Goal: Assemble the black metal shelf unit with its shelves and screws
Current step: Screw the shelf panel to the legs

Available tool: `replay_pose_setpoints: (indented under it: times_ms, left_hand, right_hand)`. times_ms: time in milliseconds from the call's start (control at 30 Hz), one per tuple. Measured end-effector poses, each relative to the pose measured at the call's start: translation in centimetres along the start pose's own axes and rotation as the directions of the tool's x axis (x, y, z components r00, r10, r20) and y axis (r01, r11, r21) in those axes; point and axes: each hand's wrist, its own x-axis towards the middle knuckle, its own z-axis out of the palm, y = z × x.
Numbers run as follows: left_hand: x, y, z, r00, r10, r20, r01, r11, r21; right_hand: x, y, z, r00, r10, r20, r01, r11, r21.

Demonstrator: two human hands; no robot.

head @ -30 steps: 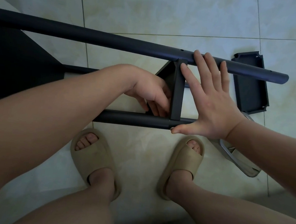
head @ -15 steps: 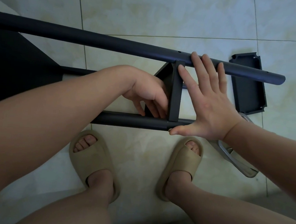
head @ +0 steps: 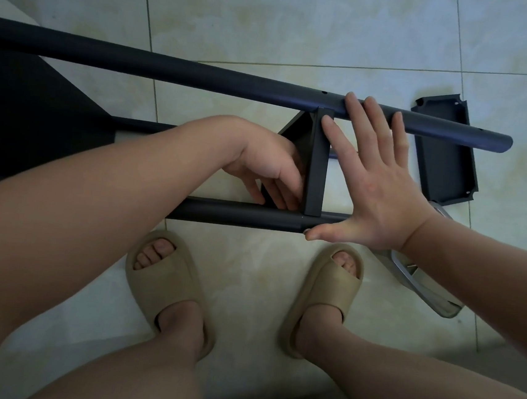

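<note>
The black shelf unit lies on its side on the tiled floor, with a far pole [head: 203, 74] and a near pole [head: 238, 213] running left to right. Between them stands a small black shelf [head: 317, 172] seen edge-on. My right hand [head: 376, 184] lies flat and spread against that shelf's right side, fingertips on the far pole and thumb on the near pole. My left hand [head: 265, 167] reaches behind the shelf's left side with curled fingers; what they hold is hidden. A mounted shelf [head: 31, 119] fills the left.
A loose black shelf tray [head: 447, 152] lies on the floor at the right, behind the far pole's end. A clear plastic container [head: 424, 285] sits near my right wrist. My two feet in beige slippers [head: 163, 289] stand just below the near pole.
Both hands stay on the small shelf. My left fingers shift slightly behind it. The view drifts a little.
</note>
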Motion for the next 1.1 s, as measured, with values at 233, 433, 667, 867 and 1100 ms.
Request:
replay_pose_setpoints:
  times_ms: [233, 433, 667, 867, 1100]
  left_hand:
    - [-0.08, 0.02, -0.21, 1.0, 0.012, -0.019, -0.011, 1.0, 0.021]
    - [-0.17, 0.17, -0.15, 1.0, -0.004, -0.002, 0.004, 1.0, -0.004]
    - [0.17, -0.08, 0.07, 1.0, 0.012, -0.009, -0.012, 1.0, -0.005]
    - [0.34, -0.02, -0.07, 1.0, 0.01, -0.006, -0.011, 0.999, -0.05]
    - [0.2, 0.06, -0.1, 1.0, 0.002, -0.01, -0.002, 0.998, -0.062]
  right_hand:
    - [0.0, -0.01, 0.05, 1.0, -0.003, -0.004, 0.003, 1.0, -0.005]
    - [0.01, 0.01, 0.13, 1.0, -0.006, -0.005, 0.006, 1.0, -0.005]
    - [0.02, 0.07, 0.11, 1.0, -0.007, -0.006, 0.007, 1.0, -0.004]
    - [0.04, 0.08, 0.07, 1.0, -0.001, 0.0, 0.001, 1.0, -0.003]
    - [0.02, 0.02, 0.04, 1.0, -0.002, 0.003, 0.002, 1.0, -0.001]
